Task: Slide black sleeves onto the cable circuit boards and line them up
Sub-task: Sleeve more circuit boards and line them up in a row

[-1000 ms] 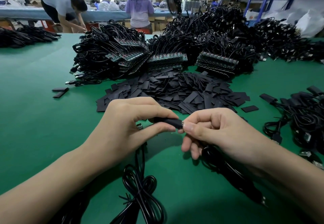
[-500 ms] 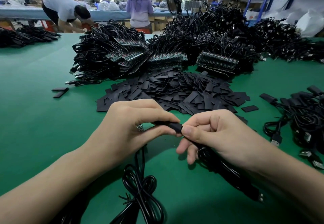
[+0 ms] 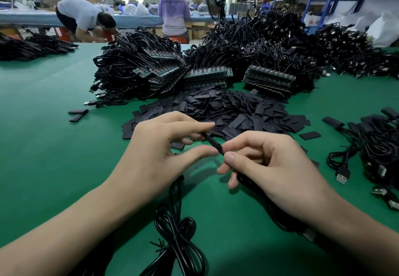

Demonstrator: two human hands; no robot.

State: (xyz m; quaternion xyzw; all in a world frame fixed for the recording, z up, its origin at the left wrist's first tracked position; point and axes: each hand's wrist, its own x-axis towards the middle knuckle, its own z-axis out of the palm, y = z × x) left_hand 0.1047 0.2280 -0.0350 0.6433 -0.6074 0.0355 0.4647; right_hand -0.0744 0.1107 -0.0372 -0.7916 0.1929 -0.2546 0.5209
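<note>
Over a green desk (image 3: 54,146), the right hand (image 3: 269,167) pinches the near end of a sleeve (image 3: 212,143), likely steadying it for alignment. The left hand (image 3: 159,157) keeps its grip apart, thumb and forefinger spread around it. Its long axis runs diagonally, far end pointing up-left toward the sleeve pile (image 3: 226,111).
</note>
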